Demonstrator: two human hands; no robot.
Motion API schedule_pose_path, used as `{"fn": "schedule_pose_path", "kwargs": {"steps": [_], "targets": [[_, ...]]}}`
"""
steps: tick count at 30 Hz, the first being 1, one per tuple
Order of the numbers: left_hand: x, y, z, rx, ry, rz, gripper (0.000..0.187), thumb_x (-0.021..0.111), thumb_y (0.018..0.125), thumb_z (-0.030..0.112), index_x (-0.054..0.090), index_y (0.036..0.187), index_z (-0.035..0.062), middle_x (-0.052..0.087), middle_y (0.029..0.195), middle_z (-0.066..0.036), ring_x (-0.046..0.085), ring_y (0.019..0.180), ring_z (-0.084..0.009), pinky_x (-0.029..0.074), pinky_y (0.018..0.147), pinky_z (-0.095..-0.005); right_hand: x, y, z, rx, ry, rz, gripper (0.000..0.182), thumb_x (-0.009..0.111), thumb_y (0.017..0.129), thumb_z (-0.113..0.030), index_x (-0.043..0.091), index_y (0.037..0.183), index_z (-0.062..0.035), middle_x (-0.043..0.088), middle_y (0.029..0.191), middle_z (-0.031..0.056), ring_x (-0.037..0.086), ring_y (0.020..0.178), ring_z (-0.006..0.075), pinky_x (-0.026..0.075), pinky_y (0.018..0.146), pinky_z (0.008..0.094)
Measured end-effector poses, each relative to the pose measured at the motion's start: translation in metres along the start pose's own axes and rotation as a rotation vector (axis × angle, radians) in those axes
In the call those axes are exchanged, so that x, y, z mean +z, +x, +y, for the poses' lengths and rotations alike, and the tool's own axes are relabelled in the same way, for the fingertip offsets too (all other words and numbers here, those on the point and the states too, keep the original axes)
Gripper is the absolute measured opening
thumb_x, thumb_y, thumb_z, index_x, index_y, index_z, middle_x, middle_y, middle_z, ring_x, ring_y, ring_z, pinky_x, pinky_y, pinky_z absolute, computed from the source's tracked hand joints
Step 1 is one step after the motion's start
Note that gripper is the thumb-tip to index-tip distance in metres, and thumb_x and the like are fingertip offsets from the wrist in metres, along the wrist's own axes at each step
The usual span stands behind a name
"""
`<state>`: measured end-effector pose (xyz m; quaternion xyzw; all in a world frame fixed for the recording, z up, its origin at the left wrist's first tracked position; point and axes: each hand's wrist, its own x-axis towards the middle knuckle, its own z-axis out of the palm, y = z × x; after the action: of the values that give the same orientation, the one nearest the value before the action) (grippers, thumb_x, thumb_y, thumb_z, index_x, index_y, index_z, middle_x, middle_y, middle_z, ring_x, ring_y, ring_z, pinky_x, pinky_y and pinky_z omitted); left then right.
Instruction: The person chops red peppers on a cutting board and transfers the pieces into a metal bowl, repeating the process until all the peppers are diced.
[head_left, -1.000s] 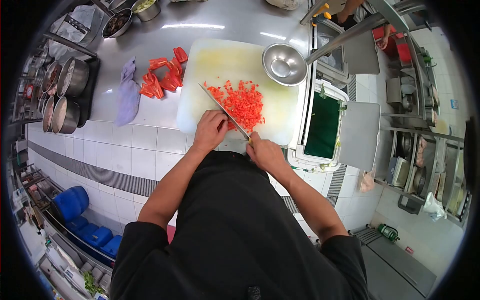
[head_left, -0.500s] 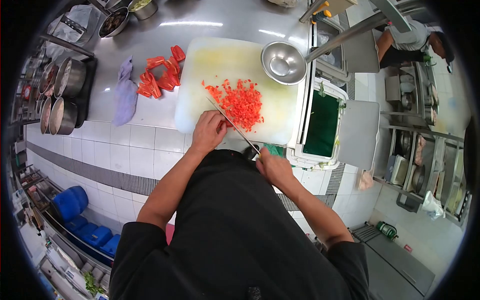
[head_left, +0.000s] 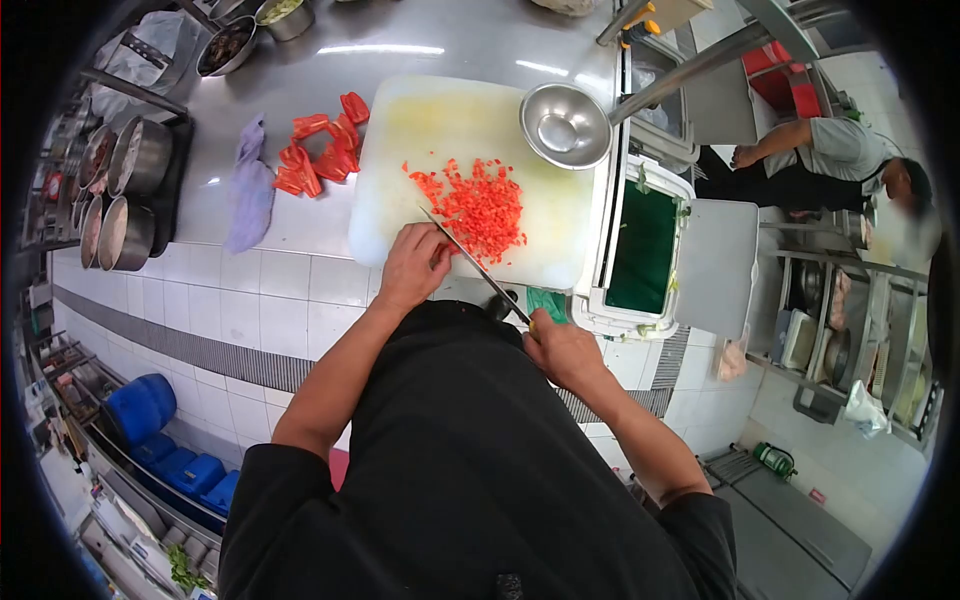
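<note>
My right hand (head_left: 562, 350) is closed round the handle of a long knife (head_left: 472, 262), whose blade slants up to the left across the lower edge of the white cutting board (head_left: 400, 130). Beside the blade, my left hand (head_left: 416, 262) has its fingers curled against a bit of red pepper, mostly hidden by them. Diced red pepper (head_left: 480, 208) lies in a loose heap just beyond the knife. At the board's upper right stands a steel bowl (head_left: 566, 126) with nothing in it. Larger red pepper pieces (head_left: 322, 150) rest on the steel counter left of the board.
A purple cloth (head_left: 251, 190) lies left of the pepper pieces. Steel pots (head_left: 140, 157) stand at the far left. Right of the board is an open green-lined bin (head_left: 642, 245), beneath a metal post (head_left: 690, 75). Another person (head_left: 840, 150) is at the upper right.
My right hand and the knife have shifted slightly right and down. My left hand has hardly moved. The other person has come further into view, with an arm stretched to the left.
</note>
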<state>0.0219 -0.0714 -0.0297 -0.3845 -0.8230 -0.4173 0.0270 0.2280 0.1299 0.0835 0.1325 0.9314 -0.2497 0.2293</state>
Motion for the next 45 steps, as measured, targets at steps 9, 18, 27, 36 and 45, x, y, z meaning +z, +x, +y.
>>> {"fn": "schedule_pose_path", "kwargs": {"steps": [9, 18, 27, 36, 45], "targets": [[-0.006, -0.003, -0.004, 0.007, -0.045, 0.024, 0.021, 0.077, 0.082, 0.001, 0.069, 0.101, 0.0026, 0.065, 0.107, -0.011, 0.064, 0.096, -0.0298, 0.055, 0.08, -0.0408, 0.013, 0.084, -0.026, -0.222, 0.056, 0.196, 0.029, 0.064, 0.1, -0.027, 0.054, 0.11, -0.0018, 0.071, 0.076, 0.0231, 0.071, 0.073, 0.0448, 0.055, 0.067, 0.0568], [-0.002, -0.006, -0.005, 0.016, 0.023, 0.026, 0.023, 0.078, 0.08, 0.0, 0.069, 0.101, 0.0031, 0.064, 0.109, -0.011, 0.064, 0.096, -0.03, 0.055, 0.079, -0.0401, -0.001, 0.007, -0.004, -0.028, -0.027, -0.037, 0.031, 0.062, 0.102, -0.029, 0.053, 0.115, -0.0031, 0.071, 0.078, 0.0241, 0.07, 0.075, 0.047, 0.055, 0.068, 0.0584], [-0.011, -0.007, -0.001, -0.008, -0.026, 0.016, 0.025, 0.078, 0.08, -0.001, 0.069, 0.103, 0.003, 0.064, 0.111, -0.012, 0.064, 0.095, -0.0308, 0.057, 0.081, -0.0393, 0.009, 0.075, -0.024, -0.211, 0.027, 0.155, 0.032, 0.064, 0.1, -0.028, 0.054, 0.114, -0.0017, 0.072, 0.078, 0.0237, 0.072, 0.076, 0.0452, 0.056, 0.069, 0.0566], [-0.003, -0.012, -0.007, -0.038, 0.006, 0.026, 0.022, 0.079, 0.08, -0.001, 0.069, 0.099, 0.0025, 0.064, 0.105, -0.011, 0.065, 0.095, -0.0299, 0.057, 0.078, -0.0394, 0.01, 0.019, -0.002, -0.047, -0.045, -0.01, 0.029, 0.064, 0.101, -0.028, 0.055, 0.112, -0.0034, 0.072, 0.077, 0.0229, 0.072, 0.074, 0.0446, 0.056, 0.068, 0.0564], [-0.012, -0.015, -0.002, -0.096, -0.072, 0.038, 0.02, 0.078, 0.081, 0.003, 0.069, 0.099, 0.0052, 0.066, 0.104, -0.01, 0.063, 0.098, -0.0319, 0.054, 0.085, -0.0423, 0.006, 0.073, -0.027, -0.262, 0.024, 0.16, 0.028, 0.065, 0.1, -0.027, 0.055, 0.109, -0.002, 0.072, 0.077, 0.0224, 0.072, 0.075, 0.0434, 0.057, 0.067, 0.0555]]}}
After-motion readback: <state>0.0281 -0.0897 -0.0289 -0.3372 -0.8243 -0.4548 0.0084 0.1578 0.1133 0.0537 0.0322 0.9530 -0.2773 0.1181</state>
